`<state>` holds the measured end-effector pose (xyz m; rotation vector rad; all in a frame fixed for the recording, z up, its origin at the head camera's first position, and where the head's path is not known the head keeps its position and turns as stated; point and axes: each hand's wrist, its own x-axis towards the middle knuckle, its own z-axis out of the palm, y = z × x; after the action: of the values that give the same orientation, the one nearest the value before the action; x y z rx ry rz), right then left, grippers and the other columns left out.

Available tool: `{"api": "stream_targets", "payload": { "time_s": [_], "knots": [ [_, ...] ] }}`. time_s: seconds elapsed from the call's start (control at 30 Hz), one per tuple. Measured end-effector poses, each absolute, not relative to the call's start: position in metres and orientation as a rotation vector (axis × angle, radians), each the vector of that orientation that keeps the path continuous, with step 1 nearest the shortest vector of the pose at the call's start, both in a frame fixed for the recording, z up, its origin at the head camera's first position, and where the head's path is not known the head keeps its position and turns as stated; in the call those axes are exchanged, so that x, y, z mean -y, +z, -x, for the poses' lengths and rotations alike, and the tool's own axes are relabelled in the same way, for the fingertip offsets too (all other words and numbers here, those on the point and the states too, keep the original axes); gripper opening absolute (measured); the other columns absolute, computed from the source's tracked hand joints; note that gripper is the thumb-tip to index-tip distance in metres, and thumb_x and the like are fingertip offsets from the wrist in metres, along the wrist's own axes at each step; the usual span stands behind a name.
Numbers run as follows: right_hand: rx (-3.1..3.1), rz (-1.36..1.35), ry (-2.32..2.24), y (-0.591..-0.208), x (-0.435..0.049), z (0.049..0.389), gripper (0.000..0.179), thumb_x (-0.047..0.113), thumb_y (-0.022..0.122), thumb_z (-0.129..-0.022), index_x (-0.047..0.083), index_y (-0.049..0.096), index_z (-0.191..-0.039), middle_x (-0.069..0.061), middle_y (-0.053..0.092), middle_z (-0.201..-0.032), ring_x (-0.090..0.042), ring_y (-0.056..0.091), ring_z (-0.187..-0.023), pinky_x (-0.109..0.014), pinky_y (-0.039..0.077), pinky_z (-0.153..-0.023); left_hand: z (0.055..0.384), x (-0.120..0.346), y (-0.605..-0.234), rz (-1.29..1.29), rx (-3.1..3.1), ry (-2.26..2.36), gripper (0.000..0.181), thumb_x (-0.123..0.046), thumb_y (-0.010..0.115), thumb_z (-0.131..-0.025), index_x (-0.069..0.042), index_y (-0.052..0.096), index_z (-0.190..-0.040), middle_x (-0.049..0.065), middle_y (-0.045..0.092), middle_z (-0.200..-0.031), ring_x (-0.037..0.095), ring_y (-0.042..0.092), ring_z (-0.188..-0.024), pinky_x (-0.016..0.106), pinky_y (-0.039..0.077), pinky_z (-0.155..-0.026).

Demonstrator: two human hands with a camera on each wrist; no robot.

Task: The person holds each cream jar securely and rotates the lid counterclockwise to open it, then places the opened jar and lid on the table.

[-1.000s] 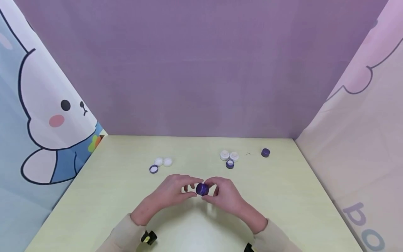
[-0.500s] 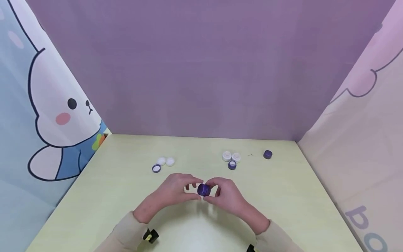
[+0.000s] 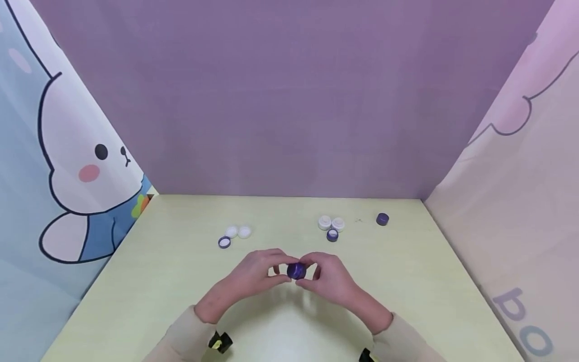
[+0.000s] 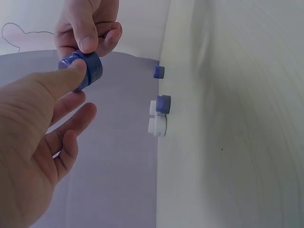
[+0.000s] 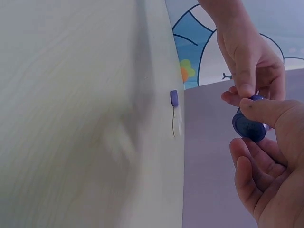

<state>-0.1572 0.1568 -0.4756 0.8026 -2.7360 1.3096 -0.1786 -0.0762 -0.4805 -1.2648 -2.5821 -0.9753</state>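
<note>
Both hands hold one small dark purple jar with its lid on above the near middle of the table. My left hand pinches the lid side between thumb and fingertips. On the other side, thumb and fingers of my right hand grip the jar's body. The left wrist view shows a seam between lid and body, with the jar tilted on its side. Its round base faces the right wrist camera. The remaining fingers of both hands are loosely bent.
At the back right stand two white jars with an open purple jar in front. Farther right is another purple piece. Two white lids and an upturned purple lid lie left. A purple curtain hangs behind the table.
Half a second ago the left thumb and fingertips were spread slightly wider around the lid; now they close on it. The right hand keeps its grip on the jar.
</note>
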Motion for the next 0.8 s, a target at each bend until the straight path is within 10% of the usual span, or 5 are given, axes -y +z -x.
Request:
{"api": "stream_targets", "payload": {
  "time_s": [0.23,0.53,0.8],
  "knots": [
    [2.739,-0.798,1.268,-0.4786,-0.1583,0.1594,0.031,0.017,0.085,-0.074,0.018,0.07,-0.101,0.009,0.067,-0.092,-0.009,0.056,-0.055,-0.022,0.049,-0.051,0.1798,0.0736,-0.4814,1.188,2.603,-0.917,0.049,-0.047,0.075,-0.081,-0.022,0.067,-0.123,-0.014,0.066,-0.102,0.002,0.06,-0.076,0.014,0.047,-0.06],
    [2.73,-0.781,1.29,-0.4815,-0.16,0.1593,0.033,0.017,0.085,-0.075,0.017,0.07,-0.103,0.009,0.067,-0.092,-0.01,0.056,-0.053,-0.022,0.048,-0.049,0.1834,0.0729,-0.4834,1.359,2.466,-1.01,0.043,-0.012,0.081,-0.081,-0.02,0.067,-0.121,-0.01,0.063,-0.112,0.011,0.066,-0.088,0.011,0.048,-0.073],
    [2.728,-0.761,1.268,-0.4807,-0.1584,0.1577,0.034,0.019,0.085,-0.074,0.018,0.069,-0.104,0.01,0.066,-0.094,-0.008,0.054,-0.053,-0.023,0.048,-0.049,0.1822,0.0711,-0.4827,1.311,2.478,-0.971,0.039,-0.021,0.082,-0.081,-0.021,0.069,-0.118,-0.012,0.066,-0.104,0.0,0.061,-0.082,0.01,0.047,-0.069]
  ]
}}
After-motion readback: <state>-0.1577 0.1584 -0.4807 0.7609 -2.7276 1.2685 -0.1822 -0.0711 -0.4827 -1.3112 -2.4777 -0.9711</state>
